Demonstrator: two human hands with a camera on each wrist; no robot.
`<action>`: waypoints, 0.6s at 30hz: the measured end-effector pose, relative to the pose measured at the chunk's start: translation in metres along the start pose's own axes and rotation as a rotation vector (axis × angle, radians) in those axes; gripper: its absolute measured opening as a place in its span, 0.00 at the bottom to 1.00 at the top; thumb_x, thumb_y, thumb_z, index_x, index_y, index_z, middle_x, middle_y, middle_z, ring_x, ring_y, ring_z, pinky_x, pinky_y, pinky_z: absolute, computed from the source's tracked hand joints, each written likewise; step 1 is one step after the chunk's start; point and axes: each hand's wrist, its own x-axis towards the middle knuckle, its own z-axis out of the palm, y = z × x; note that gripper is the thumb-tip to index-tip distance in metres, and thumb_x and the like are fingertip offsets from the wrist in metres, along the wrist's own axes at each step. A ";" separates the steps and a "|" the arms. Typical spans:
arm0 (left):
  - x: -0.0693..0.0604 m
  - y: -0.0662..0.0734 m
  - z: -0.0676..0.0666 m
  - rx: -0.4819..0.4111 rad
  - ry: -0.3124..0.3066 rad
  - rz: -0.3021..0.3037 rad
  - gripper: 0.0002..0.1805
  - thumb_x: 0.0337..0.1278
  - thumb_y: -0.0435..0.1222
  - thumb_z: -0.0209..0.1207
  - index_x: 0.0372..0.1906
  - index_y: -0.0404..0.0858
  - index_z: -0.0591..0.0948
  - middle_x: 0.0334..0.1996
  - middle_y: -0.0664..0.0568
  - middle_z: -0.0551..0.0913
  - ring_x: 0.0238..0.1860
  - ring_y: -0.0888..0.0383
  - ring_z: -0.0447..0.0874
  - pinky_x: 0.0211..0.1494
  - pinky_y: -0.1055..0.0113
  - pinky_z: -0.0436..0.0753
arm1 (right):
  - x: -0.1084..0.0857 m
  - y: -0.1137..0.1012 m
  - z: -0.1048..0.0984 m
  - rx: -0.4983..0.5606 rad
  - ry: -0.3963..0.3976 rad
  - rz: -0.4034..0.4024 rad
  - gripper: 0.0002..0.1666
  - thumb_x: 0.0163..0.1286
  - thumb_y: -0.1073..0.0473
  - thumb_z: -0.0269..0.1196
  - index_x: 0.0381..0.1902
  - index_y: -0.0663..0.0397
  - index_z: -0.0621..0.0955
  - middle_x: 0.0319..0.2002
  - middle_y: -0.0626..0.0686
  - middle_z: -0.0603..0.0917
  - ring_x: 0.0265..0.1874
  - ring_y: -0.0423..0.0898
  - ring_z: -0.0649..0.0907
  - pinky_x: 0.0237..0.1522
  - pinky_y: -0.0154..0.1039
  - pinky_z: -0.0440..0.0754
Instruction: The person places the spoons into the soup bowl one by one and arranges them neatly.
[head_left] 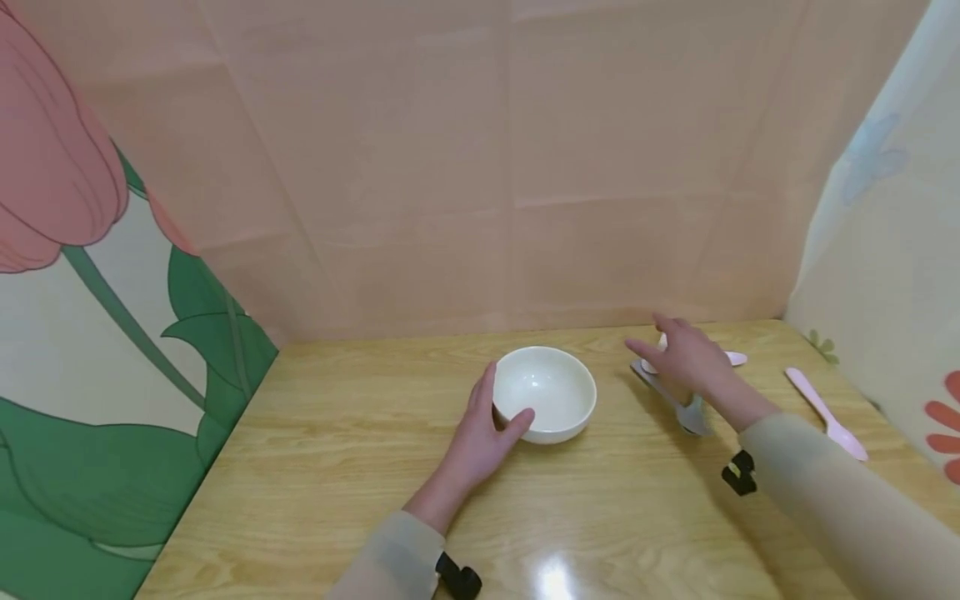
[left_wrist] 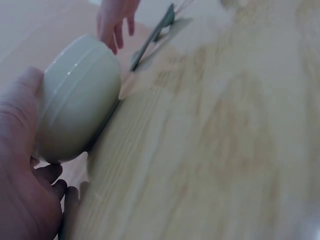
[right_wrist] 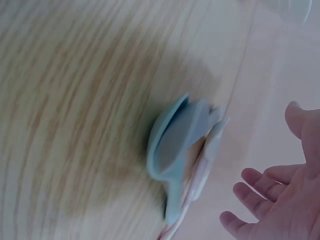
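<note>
A white bowl (head_left: pixel 546 392) stands on the wooden table, its inside bare. My left hand (head_left: pixel 474 442) holds it at the left side, thumb at the near rim and fingers round the outer wall; the left wrist view shows the bowl (left_wrist: pixel 82 100) from the side. Over a small group of spoons at the right hovers my right hand (head_left: pixel 688 360), fingers spread and holding nothing. A grey spoon (head_left: pixel 693 418) lies in that group, and a pink handle (head_left: pixel 737 358) sticks out on its right. In the right wrist view, blue-grey spoons (right_wrist: pixel 172 142) overlap below the hand.
A pink spoon (head_left: pixel 825 414) lies apart near the table's right side. A peach cloth (head_left: pixel 480 167) hangs along the back edge. Patterned cloths flank the table (head_left: pixel 337 467) on the left and right.
</note>
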 end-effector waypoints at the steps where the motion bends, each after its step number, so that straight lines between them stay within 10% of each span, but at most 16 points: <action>1: 0.000 0.000 0.000 -0.008 0.003 0.007 0.56 0.76 0.59 0.66 0.93 0.49 0.47 0.89 0.42 0.53 0.85 0.41 0.57 0.84 0.41 0.61 | 0.002 0.003 -0.001 0.004 -0.003 0.005 0.60 0.84 0.26 0.52 0.86 0.72 0.55 0.77 0.84 0.61 0.72 0.84 0.67 0.64 0.81 0.71; 18: 0.000 -0.005 0.002 -0.007 0.003 0.043 0.55 0.76 0.61 0.64 0.92 0.47 0.47 0.88 0.43 0.54 0.86 0.44 0.57 0.85 0.43 0.60 | 0.014 0.042 -0.004 0.061 -0.004 0.049 0.50 0.88 0.36 0.53 0.78 0.80 0.64 0.65 0.83 0.76 0.62 0.80 0.78 0.60 0.76 0.77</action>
